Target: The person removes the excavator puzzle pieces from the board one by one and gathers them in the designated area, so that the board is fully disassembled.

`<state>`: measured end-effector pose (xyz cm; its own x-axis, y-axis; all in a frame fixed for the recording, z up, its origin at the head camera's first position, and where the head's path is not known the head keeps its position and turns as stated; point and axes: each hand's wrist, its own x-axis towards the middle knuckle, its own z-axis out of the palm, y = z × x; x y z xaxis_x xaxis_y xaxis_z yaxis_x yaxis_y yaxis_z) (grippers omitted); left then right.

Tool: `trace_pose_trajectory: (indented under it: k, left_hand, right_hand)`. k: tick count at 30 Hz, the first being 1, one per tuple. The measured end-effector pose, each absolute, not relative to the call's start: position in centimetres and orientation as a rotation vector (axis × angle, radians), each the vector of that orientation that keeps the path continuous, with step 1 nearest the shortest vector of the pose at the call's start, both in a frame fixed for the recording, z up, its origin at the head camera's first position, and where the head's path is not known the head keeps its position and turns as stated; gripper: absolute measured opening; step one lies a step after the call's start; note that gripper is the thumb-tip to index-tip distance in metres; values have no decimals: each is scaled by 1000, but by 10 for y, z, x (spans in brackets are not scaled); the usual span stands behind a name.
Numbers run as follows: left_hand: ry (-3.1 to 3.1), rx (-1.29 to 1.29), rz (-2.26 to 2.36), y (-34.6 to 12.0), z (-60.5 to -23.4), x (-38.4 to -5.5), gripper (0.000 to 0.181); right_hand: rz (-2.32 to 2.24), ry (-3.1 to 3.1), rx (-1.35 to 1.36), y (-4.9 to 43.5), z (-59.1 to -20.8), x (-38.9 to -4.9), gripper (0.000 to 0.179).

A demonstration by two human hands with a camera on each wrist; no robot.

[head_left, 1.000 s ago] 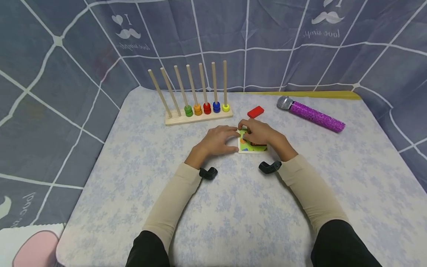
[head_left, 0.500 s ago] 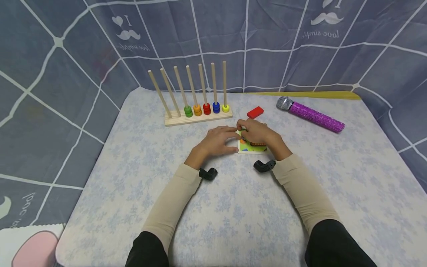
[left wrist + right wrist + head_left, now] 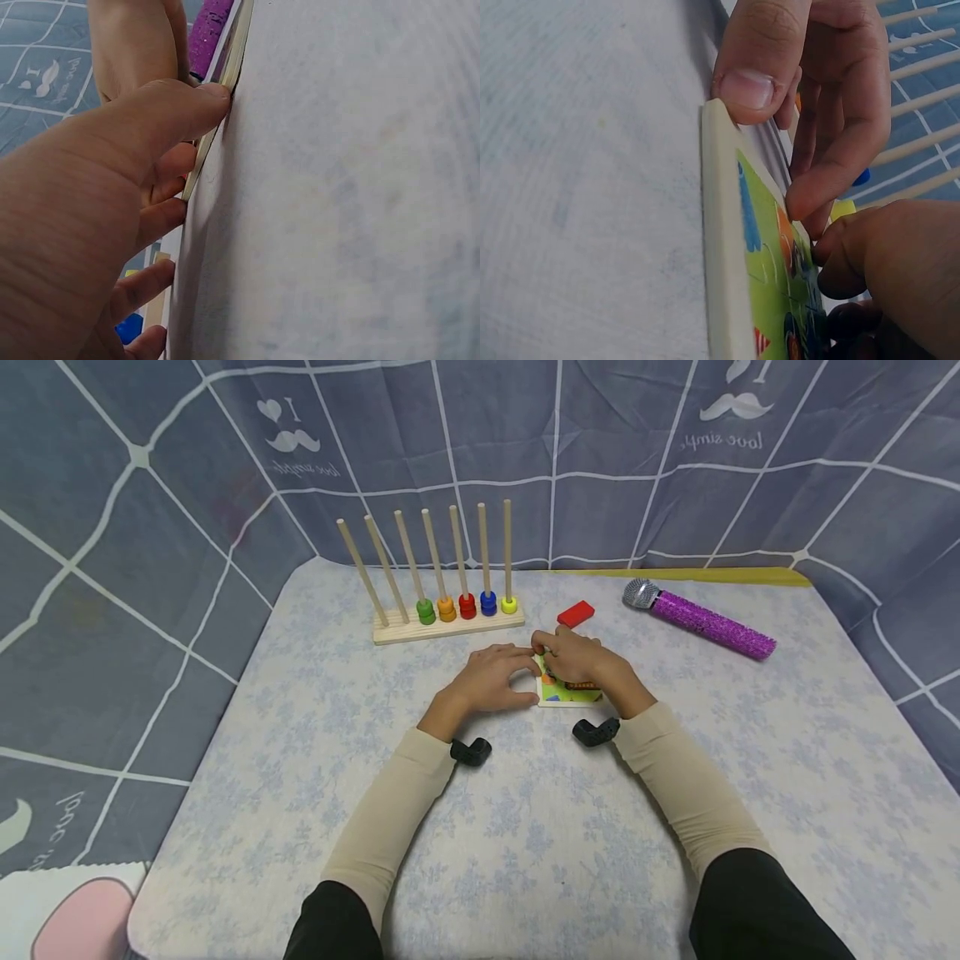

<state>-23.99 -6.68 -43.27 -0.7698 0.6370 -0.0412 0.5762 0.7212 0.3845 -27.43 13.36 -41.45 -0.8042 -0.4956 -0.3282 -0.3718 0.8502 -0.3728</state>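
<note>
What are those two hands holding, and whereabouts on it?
A small picture puzzle board. The left hand grips its left edge, thumb on the near corner; the right hand rests fingertips on top.

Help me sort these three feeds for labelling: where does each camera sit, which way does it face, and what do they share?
Head: worn on the head, looking forward and down at the table; both sleeves, left hand and right hand show on the puzzle board.
Left wrist: low over the cloth, facing the left thumb against the board's edge.
Right wrist: low beside the board's printed face, facing the abacus rods.
Shared: both wrist views show the puzzle board and the left thumb.
</note>
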Motion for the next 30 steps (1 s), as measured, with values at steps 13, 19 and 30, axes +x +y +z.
trace_pose_trajectory:
  k: [13,19,30]
  left_hand:
    - [2759,1005,533,-67,-434,-242,41]
    - [2762,993,525,-66,-434,-241,41]
    - [2784,1005,486,-66,-435,-241,40]
  right_hand:
    - [-476,2589,-708,136,-411,-277,15]
    - [-607,2588,-764,146,-412,-278,13]
    - [-720,2628,-845,164,-412,-276,25]
